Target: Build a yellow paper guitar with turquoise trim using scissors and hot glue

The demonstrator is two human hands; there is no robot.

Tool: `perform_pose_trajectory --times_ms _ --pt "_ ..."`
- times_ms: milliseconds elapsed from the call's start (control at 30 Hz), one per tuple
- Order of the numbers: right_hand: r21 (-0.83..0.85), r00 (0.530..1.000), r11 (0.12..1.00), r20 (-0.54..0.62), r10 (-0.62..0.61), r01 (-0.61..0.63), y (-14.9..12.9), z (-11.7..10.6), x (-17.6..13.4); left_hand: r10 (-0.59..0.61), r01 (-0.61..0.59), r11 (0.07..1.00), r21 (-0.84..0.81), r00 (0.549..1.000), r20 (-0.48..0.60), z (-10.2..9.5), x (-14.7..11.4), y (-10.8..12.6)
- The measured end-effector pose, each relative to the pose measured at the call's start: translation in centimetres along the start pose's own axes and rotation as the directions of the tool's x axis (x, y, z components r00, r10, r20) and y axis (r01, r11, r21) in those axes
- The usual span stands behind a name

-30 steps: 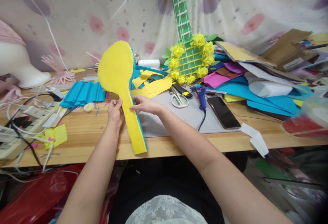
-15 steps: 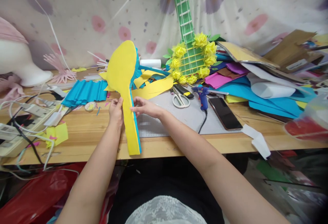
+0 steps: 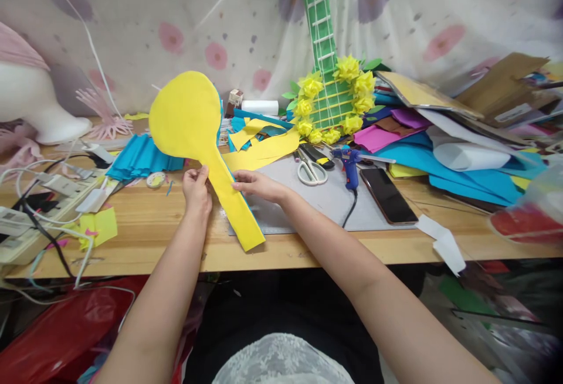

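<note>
A paddle-shaped yellow cutout (image 3: 187,117) with a round head, a straight handle and a thin blue side edge is held up above the table's front. My left hand (image 3: 196,192) is closed on the left side of its neck, thumb on the yellow face. On the opposite side my right hand (image 3: 257,186) grips the handle's edge, its thumb on the front and the other fingers partly behind. Its round head leans to the left, and the handle's lower end points down to the right. Behind it lie yellow paper strips (image 3: 268,150) and pleated blue paper (image 3: 143,158).
White-handled scissors (image 3: 312,173), a blue glue gun (image 3: 350,167) and a phone (image 3: 387,195) lie on a grey mat (image 3: 290,217). A green paper guitar with yellow flowers (image 3: 328,102) stands behind. Coloured sheets (image 3: 466,167) pile up right; power strips (image 3: 57,205) with cables sit left.
The yellow cutout has tilted, its round head swinging left and its lower end right. Its face now turns more toward me, so less of the blue edge shows. Both hands keep their hold.
</note>
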State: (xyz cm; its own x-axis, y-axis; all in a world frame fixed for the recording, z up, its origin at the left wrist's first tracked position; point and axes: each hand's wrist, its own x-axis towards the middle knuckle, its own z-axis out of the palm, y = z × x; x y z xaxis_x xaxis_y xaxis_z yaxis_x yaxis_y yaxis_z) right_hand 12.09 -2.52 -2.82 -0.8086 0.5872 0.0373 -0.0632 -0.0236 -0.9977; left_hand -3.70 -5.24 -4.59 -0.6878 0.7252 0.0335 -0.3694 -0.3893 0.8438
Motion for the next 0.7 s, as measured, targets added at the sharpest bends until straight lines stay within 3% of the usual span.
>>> perform_pose_trajectory --times_ms 267,467,600,700 --pt "-0.056 0.997 0.996 0.002 0.076 -0.076 -1.1 0.3 -0.7 0.07 -0.07 0.998 0.003 0.997 0.043 -0.2 0.3 -0.3" --pt "-0.168 0.964 0.981 -0.263 0.048 -0.095 -1.1 1.0 0.7 0.114 -0.115 0.993 0.02 0.992 0.054 -0.2 0.5 -0.3" --pt "-0.076 0.968 0.99 -0.231 0.099 -0.119 -1.3 0.9 1.0 0.144 -0.145 0.989 0.017 0.987 0.066 -0.4 0.6 -0.3" --pt "-0.128 0.973 0.984 -0.21 0.099 -0.127 -1.6 0.7 1.4 0.162 -0.165 0.986 0.036 0.984 0.074 -0.6 0.7 -0.4"
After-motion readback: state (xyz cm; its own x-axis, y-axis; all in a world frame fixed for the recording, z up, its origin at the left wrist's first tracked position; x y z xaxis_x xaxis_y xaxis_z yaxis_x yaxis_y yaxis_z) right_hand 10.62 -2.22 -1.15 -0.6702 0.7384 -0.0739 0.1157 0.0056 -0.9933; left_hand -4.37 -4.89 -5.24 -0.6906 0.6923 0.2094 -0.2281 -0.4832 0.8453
